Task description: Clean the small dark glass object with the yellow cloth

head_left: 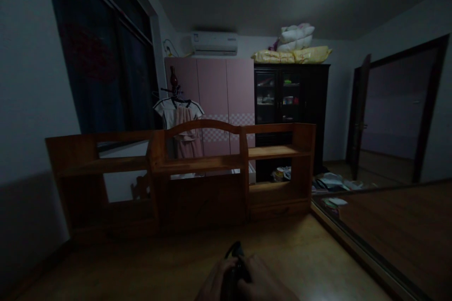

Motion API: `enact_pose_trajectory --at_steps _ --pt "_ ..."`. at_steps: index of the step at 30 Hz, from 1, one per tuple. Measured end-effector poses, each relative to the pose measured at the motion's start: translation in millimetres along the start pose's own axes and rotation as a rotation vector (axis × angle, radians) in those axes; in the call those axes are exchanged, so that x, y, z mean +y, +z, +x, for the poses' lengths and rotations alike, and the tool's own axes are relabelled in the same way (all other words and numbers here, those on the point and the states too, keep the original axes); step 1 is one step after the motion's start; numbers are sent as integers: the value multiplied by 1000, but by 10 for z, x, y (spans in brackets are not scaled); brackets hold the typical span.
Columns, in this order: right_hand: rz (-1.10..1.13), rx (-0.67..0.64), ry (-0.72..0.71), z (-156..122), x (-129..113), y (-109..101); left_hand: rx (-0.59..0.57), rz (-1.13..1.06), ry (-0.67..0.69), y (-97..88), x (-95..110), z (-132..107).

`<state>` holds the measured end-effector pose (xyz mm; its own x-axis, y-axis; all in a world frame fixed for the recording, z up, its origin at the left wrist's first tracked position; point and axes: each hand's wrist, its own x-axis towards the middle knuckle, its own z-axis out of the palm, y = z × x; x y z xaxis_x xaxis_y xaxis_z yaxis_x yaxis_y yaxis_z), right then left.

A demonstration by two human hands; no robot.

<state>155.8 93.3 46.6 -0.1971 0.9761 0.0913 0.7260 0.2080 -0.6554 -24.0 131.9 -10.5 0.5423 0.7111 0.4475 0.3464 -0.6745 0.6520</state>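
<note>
At the bottom centre, my left hand (213, 283) and my right hand (263, 282) are close together, closed round a small black object (231, 282) between them. A thin dark loop or cord rises from its top. The picture is dim and the lower part of the object is cut off by the frame, so its kind cannot be made out. Both hands are over a pale wooden surface (307, 254). Beyond them stands a wooden shelf unit (201, 164) with an arched middle rail and open compartments.
A raised edge (353, 249) runs along the right of the surface, with a wooden floor (416, 216) beyond. Bags and papers (334, 182) lie near the doorway. Behind the shelf are a pink wardrobe (212, 87), a black cabinet (314, 103) and hanging clothes (181, 117).
</note>
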Motion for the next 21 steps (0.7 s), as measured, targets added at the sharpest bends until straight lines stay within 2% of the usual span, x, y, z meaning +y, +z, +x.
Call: enact_pose_trajectory --at_steps 3,8,16,21 --pt "49 33 -45 7 40 46 -53 18 111 -48 41 25" --pt "83 78 -68 29 132 128 -61 26 207 -59 75 25" --pt "-5 120 -93 21 188 138 -29 73 188 -6 155 18" --pt "-35 167 -135 73 240 207 -45 159 168 -45 317 -3"
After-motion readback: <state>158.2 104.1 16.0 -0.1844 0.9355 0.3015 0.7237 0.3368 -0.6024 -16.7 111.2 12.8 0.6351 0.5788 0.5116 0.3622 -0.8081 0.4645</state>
